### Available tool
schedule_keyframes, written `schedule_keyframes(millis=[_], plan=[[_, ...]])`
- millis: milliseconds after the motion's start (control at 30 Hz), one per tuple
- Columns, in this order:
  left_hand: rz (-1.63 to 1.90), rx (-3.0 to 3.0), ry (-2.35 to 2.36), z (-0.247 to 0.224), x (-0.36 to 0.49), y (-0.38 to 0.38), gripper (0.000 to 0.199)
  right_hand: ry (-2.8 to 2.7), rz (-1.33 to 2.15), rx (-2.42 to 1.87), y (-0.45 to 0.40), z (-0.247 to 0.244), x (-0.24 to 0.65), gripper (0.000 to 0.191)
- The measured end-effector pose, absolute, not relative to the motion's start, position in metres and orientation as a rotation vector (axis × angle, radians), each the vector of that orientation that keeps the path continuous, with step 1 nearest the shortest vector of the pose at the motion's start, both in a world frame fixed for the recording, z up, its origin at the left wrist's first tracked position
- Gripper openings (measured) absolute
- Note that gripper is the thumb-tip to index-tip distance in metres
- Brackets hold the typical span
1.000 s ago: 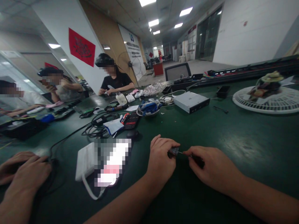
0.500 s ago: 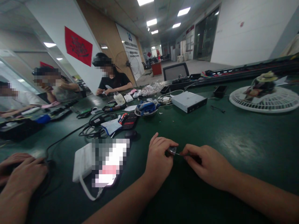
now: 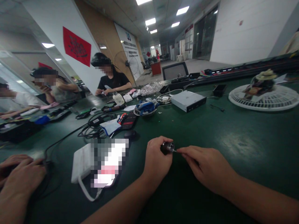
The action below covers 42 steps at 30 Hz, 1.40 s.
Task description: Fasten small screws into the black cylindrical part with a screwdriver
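Note:
My left hand (image 3: 156,160) is closed around a small dark metal cylinder (image 3: 167,147) above the green table. The cylinder's round end, with some inner structure, faces right toward my other hand. My right hand (image 3: 207,163) pinches a thin, pale metal rod (image 3: 175,151), whose tip reaches the lower edge of that round end. Most of the rod is hidden by my fingers, so its kind cannot be made out. Whether the tip enters the cylinder or only touches its rim is unclear.
Left of my forearm lie a lit phone (image 3: 111,165) and a white box with a cable (image 3: 81,163). Another person's hands (image 3: 25,174) are at far left. Beyond are a dish of blue cloth (image 3: 146,108), a grey disc drive (image 3: 188,101) and a white fan grille (image 3: 263,98).
My left hand has turned the cylinder, so its round end now shows more fully. My right hand has shifted slightly left, and its fingers lie straighter and closer together.

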<state>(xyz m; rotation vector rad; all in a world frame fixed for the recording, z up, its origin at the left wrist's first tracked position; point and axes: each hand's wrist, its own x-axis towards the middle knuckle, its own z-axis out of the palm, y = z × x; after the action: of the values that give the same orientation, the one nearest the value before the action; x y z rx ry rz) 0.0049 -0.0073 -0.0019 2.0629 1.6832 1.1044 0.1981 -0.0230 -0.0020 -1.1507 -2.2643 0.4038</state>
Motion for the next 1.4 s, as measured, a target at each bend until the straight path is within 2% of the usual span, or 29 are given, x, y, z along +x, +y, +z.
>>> schedule_keyframes(millis=[200,367,433,900,1033,1167,1267,1400], plan=[[1.061,2.043,1.753,0.002,0.007,-0.007,0.035,-2.177,0.43,-1.213,-0.024,0.001,0.194,0.032],[1.133,1.936,1.858,-0.001,-0.002,0.001,0.031,-2.085,0.78,-1.309,-0.018,0.009,0.197,0.027],[1.149,1.883,1.854,-0.003,-0.005,0.003,0.03,-2.013,0.818,-1.329,-0.016,0.009,0.198,0.028],[0.968,2.021,1.752,-0.002,-0.003,0.003,0.036,-2.017,0.464,-1.37,-0.018,-0.001,0.196,0.032],[0.915,2.11,1.722,-0.005,-0.004,0.004,0.041,-2.084,0.382,-1.393,-0.013,-0.003,0.199,0.025],[0.79,2.282,1.633,-0.007,-0.002,0.003,0.049,-2.145,0.406,-1.298,-0.01,-0.005,0.202,0.034],[0.66,2.426,1.53,-0.006,0.001,-0.001,0.057,-2.233,0.268,-1.317,-0.01,-0.008,0.201,0.038],[0.593,2.463,1.492,-0.005,0.003,-0.004,0.057,-2.291,0.183,-1.336,-0.011,-0.01,0.198,0.034]])
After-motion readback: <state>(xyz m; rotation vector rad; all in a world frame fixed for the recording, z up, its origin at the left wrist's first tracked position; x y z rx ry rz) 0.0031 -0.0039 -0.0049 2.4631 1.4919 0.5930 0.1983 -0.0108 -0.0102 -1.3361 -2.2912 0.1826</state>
